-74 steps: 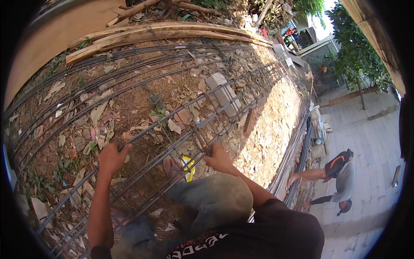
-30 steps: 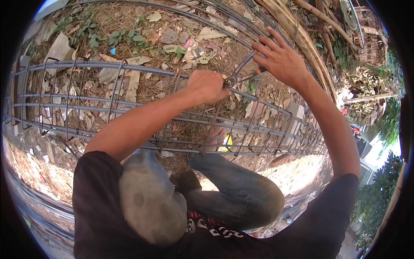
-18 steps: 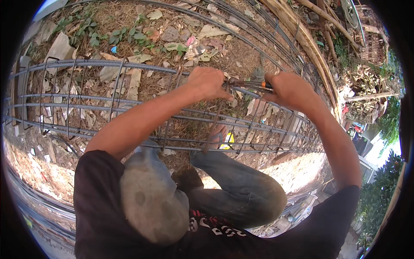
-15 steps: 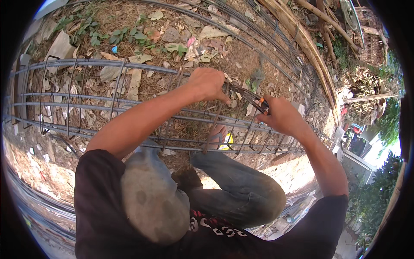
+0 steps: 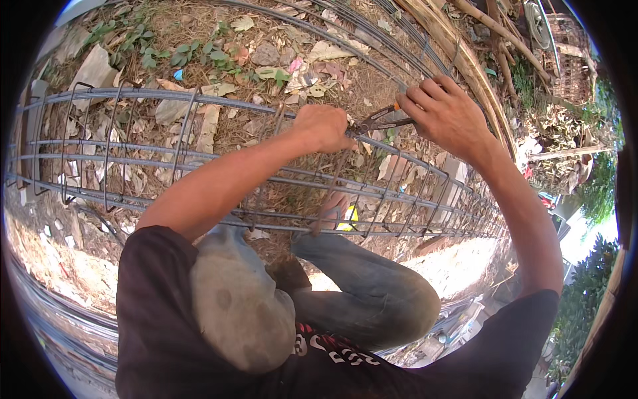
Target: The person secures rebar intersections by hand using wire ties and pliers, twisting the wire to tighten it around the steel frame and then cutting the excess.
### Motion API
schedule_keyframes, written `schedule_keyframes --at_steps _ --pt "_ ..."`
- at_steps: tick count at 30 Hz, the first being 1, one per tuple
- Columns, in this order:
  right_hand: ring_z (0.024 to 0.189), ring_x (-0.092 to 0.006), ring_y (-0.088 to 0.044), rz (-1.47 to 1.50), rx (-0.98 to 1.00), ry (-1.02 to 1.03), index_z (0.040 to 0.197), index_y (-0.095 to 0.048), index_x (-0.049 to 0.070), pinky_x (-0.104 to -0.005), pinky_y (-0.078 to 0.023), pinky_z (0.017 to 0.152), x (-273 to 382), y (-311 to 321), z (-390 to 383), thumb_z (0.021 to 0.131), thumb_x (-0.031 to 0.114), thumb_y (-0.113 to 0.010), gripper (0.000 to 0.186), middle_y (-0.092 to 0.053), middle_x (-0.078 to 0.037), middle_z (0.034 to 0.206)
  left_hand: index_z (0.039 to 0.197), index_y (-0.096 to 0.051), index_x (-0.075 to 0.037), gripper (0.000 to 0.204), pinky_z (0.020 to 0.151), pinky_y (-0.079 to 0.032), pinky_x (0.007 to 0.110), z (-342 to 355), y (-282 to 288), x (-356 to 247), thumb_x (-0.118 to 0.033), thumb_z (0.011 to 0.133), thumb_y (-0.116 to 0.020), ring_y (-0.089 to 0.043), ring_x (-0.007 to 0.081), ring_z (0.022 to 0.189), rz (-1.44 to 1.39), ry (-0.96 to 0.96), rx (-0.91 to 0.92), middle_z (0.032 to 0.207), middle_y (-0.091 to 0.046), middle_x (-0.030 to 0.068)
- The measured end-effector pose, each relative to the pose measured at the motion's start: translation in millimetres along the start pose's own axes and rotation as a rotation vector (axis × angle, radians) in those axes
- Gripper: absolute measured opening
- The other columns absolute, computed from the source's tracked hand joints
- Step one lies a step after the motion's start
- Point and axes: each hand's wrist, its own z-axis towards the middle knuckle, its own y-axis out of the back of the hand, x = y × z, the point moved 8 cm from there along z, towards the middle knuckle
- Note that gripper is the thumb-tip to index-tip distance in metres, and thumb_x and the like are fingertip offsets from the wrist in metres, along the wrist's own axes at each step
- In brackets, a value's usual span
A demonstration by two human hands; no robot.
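Note:
A long cage of steel rebar (image 5: 156,94) with bent square stirrups lies across in front of me, left to right. My left hand (image 5: 321,126) is closed around its far top bar beside a rusty stirrup; the fingertips are hidden. In my right hand (image 5: 448,120) is a pair of pincers (image 5: 382,124) with orange-and-black grips, the handles spread apart. Their jaws meet the top bar just right of my left hand. Whether wire sits in the jaws is too small to tell.
My bent knees (image 5: 239,312) are close on the near side, and a foot (image 5: 335,207) shows beneath the cage. Beyond lie loose long rods (image 5: 372,63) and a wooden pole (image 5: 465,63). Dry leaves, paper scraps and green weeds (image 5: 193,53) cover the ground.
My right hand has swung up and away from me, turning the pincers from a downward slant to nearly level, with the handles wider apart. My left hand stays on the bar.

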Motion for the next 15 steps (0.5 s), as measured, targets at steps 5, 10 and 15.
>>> schedule_keyframes --at_steps 5,10,15 --pt "0.066 -0.0227 -0.067 0.323 0.700 -0.326 0.096 -0.068 0.001 -0.0408 -0.057 0.061 -30 -39 11 0.084 0.029 -0.072 0.031 -0.066 -0.005 0.071 0.085 -0.075 -0.003 0.052 0.077 -0.054 0.042 -4 0 2 -0.055 0.080 -0.072 -0.070 0.0319 0.086 -0.018 0.003 -0.003 0.086 -0.073 0.0144" --pt "0.064 -0.0169 -0.067 1.004 1.164 -0.698 0.115 -0.068 0.005 -0.0378 -0.054 0.062 -16 -55 -21 0.093 0.027 -0.066 0.031 -0.064 -0.005 0.068 0.084 -0.075 -0.004 0.047 0.076 -0.054 0.042 -2 -2 -1 -0.050 0.079 -0.074 -0.070 0.0327 0.084 -0.030 -0.075 -0.075 0.084 -0.072 0.0148" --pt "0.071 -0.0219 -0.066 0.740 0.868 -0.397 0.140 -0.055 0.030 -0.0426 -0.051 0.071 -17 -66 -11 0.095 0.026 -0.063 0.046 -0.065 -0.009 0.073 0.081 -0.074 -0.003 0.044 0.076 -0.054 0.043 -3 -2 4 -0.047 0.077 -0.076 -0.070 0.0337 0.085 -0.105 -0.112 -0.137 0.085 -0.072 0.0159"
